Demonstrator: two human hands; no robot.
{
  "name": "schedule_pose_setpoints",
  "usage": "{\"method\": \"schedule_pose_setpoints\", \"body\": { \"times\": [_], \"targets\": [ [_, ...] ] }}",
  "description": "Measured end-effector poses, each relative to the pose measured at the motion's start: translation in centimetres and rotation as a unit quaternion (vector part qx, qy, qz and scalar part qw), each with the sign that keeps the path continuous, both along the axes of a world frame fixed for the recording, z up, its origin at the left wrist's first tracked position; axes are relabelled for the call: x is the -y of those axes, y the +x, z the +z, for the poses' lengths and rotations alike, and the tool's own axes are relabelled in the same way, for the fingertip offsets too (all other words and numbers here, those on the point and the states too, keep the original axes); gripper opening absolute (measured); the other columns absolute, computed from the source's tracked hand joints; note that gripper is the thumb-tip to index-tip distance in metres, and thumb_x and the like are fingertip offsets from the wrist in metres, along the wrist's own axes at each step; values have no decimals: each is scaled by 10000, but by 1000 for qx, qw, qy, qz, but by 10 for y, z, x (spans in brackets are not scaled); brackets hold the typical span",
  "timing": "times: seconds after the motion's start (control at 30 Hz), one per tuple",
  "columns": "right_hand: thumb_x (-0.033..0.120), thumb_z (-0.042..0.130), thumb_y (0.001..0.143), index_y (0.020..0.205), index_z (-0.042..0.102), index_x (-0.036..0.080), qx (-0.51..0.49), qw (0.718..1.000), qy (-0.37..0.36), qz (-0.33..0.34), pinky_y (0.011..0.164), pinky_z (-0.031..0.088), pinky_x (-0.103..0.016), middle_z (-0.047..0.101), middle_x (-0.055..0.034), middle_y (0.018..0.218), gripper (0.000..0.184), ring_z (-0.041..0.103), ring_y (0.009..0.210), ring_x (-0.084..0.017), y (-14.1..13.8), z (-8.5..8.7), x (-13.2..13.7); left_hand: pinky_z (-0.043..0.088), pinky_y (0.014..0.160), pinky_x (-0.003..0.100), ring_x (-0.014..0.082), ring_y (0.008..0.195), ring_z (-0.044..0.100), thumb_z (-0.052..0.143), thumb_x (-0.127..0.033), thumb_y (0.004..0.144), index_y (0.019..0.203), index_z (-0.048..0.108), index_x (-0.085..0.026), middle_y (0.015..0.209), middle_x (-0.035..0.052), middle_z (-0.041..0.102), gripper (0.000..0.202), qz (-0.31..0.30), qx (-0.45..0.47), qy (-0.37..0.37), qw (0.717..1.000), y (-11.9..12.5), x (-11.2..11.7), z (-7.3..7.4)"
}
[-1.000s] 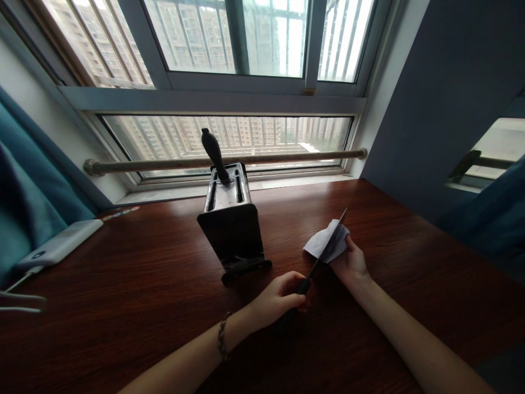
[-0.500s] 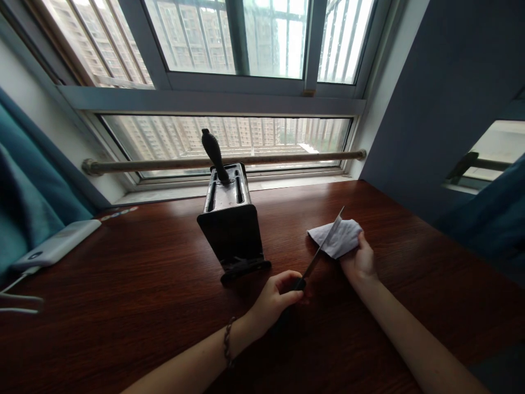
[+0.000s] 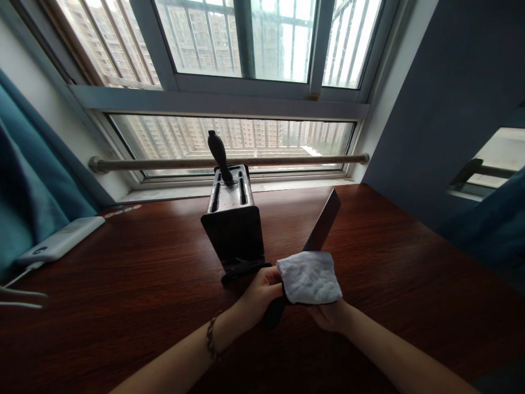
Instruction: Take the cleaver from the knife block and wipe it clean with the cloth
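1. While grasping knife (image 3: 322,223) by its black handle (image 3: 274,313) with left grip (image 3: 262,293), points the blade (image 3: 326,216) up and away, over the desk (image 3: 389,262).
2. Holds white cloth (image 3: 310,278) with right grip (image 3: 330,316), partly hidden beneath, across the lower blade.
3. Note slotted black holder (image 3: 235,235) upright on the desk, just beyond left grip, with one dark handle (image 3: 218,156) protruding from its top.

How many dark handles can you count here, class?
2. One handle sticks up from the top of the block; the other handle belongs to the knife in the left hand, partly hidden. More could be behind the block.
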State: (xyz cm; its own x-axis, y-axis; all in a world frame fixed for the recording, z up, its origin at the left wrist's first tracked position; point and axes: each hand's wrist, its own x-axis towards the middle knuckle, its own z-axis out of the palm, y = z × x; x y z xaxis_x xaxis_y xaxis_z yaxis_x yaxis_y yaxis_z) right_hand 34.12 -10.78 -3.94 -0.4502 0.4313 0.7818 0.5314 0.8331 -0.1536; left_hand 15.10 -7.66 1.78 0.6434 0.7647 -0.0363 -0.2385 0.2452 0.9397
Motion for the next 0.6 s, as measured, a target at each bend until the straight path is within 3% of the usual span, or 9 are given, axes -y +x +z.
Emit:
{"method": "schedule_pose_setpoints", "body": {
  "times": [0.07,0.13,0.23,0.37,0.4,0.43,0.53,0.57,0.6],
  "targets": [
    [223,496,843,1299,485,162,-27,999,0,-25,923,459,-444,619,-148,1151,461,595,1040,-289,10,0,-7,411,693,200,135,743,586,640,-158,732,918,690,-113,798,46,668,198,-16,-7,-4,1000,-3,-1,7],
    [248,544,817,1178,601,195,-111,989,-69,-62,949,431,-467,656,-121,1081,369,599,1025,-293,20,0,-15,415,678,205,139,721,590,636,-174,737,888,689,-87,772,62,659,182,-41,-11,-14,999,-5,0,14],
    [354,581,796,998,690,217,-261,938,-193,-121,1021,346,-480,675,-93,1027,268,577,1053,-295,31,3,-28,434,671,235,155,690,603,621,-208,745,826,678,-69,755,80,644,170,-73,-6,-45,996,-3,6,19],
    [446,386,902,1150,596,178,-415,862,-216,-196,1048,308,-463,600,-96,1190,421,469,1203,-259,30,21,-37,441,700,248,160,718,619,620,-238,749,845,666,-91,786,77,647,182,-56,5,-79,995,4,8,14],
    [457,361,910,1181,568,175,-478,821,-233,-205,1035,331,-455,581,-90,1222,443,464,1210,-250,28,28,-36,441,714,252,161,730,619,627,-245,746,854,666,-95,795,77,651,190,-45,9,-81,996,5,7,11],
    [462,362,907,1185,558,179,-552,763,-266,-204,1014,365,-443,573,-80,1235,442,479,1197,-242,24,36,-32,439,730,258,164,739,619,637,-250,739,861,668,-97,799,77,655,198,-34,12,-81,996,6,6,9],
    [447,414,877,1105,599,205,-716,537,-431,-115,930,455,-415,613,-57,1182,380,554,1112,-229,7,59,-5,418,776,266,172,774,609,670,-245,717,864,677,-97,797,79,667,208,-1,14,-68,998,8,3,6],
    [474,397,878,1078,617,197,-708,506,-488,-64,900,475,-420,635,-72,1138,406,573,1084,-238,-1,64,7,411,782,262,171,787,603,681,-240,711,874,679,-99,806,76,670,216,11,13,-63,998,10,4,6],
    [505,372,880,1063,629,184,-680,500,-537,-8,874,487,-432,648,-93,1102,450,582,1065,-251,-9,68,19,406,780,256,168,798,597,691,-237,706,895,678,-107,825,72,671,230,24,10,-60,998,12,5,7]
  ]
}}
